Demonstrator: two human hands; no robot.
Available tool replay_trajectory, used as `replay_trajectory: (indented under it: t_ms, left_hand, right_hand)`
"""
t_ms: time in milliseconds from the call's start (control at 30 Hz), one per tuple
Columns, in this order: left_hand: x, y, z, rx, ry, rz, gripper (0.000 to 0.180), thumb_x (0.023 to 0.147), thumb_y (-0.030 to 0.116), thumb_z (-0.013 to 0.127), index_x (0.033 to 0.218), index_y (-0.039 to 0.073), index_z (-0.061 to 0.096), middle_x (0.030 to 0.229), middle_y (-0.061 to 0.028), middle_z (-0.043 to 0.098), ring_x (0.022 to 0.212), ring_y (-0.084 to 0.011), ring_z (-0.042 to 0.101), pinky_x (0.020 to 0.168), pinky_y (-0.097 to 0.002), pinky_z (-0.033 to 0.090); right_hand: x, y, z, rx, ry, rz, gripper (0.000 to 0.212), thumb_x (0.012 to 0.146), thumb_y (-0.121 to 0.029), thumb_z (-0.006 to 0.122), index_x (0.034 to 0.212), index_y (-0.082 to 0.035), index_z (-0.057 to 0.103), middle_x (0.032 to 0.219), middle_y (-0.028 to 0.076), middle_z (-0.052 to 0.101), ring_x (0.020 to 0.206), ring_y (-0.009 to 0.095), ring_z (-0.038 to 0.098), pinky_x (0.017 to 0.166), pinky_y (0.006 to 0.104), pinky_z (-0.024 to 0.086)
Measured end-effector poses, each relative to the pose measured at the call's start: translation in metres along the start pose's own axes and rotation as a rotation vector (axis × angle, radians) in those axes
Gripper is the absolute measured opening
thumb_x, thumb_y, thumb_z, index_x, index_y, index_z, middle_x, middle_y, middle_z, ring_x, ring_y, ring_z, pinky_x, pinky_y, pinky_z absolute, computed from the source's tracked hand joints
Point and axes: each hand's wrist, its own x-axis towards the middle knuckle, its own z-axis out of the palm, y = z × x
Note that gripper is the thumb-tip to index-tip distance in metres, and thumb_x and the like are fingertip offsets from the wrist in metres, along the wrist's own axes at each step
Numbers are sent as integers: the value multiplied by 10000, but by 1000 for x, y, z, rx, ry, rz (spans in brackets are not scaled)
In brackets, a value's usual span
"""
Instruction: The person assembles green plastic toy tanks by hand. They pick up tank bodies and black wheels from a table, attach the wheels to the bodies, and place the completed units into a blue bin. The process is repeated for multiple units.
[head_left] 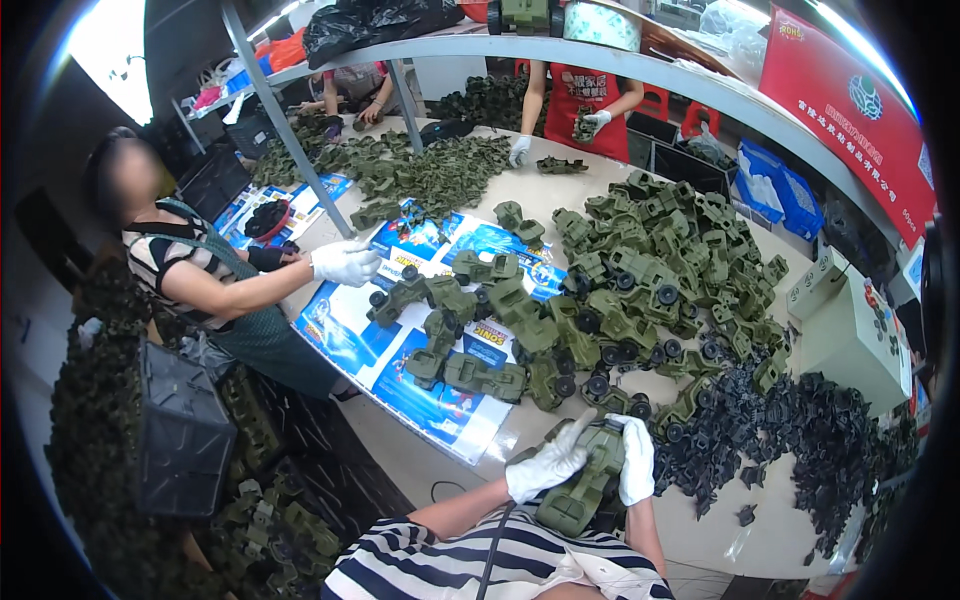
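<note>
Pale tabletop [715, 535]: bearing heaped olive-green plastic toy vehicles [650, 245], small black plastic parts [825, 440]. Grey metal shelf [450, 50]: spanning above. White-gloved left hand [548, 466], right hand [634, 462]: fingers gripping one olive-green plastic vehicle body [582, 490] at near edge.

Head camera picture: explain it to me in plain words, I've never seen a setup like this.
No machine works here; these are a person's own hands. A wide fisheye camera on that person's head looks down, so edges bend and the picture's left is their left.

At the bottom, the white-gloved left hand and white-gloved right hand hold an olive-green plastic toy vehicle body.

On the pale tabletop lie a heap of olive-green plastic vehicle pieces, some with black wheels, a spread of small black plastic parts, and blue printed sheets.

Other people work around the table, including one in a red apron.
</note>
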Motion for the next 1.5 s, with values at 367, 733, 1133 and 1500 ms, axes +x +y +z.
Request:
replay_trajectory:
  t_ms: [367, 733, 1133, 1500]
  left_hand:
    - [40, -17, 19, -82, 242, 328, 496, 960, 264, 570, 1355, -29, 499, 1290, -163, 598, 1206, -255, 563, 1051, -346, 416]
    - [28, -14, 13, 107, 366, 391, 308, 971, 213, 514, 1212, 27, 558, 1113, -185, 630, 1024, -367, 623, 903, -409, 493]
    - [33, 17, 22, 87, 289, 414, 351, 952, 260, 488, 1120, -27, 597, 1057, -187, 646, 990, -316, 627, 907, -392, 474]
    - [24, -2, 22, 54, 216, 210, 475, 994, 356, 423, 1287, -11, 494, 1267, -166, 533, 1202, -292, 504, 1076, -414, 366]
  right_hand:
    - [8, 20, -9, -161, -40, -280, 509, 1064, -385, 310, 1167, 1, 626, 1197, 181, 619, 1132, 331, 586, 1008, 403, 430]
    - [2, 24, 25, -321, 178, -451, 251, 826, -23, 581, 1074, -4, 613, 984, 182, 633, 896, 365, 623, 821, 413, 492]
    - [-12, -3, 10, -366, 316, -529, 232, 805, -91, 665, 1027, -27, 640, 973, 173, 671, 887, 374, 641, 784, 416, 521]
    - [-16, 1, 1, -287, 365, -596, 340, 749, -124, 690, 1078, -71, 625, 1008, 153, 643, 884, 374, 614, 776, 446, 508]
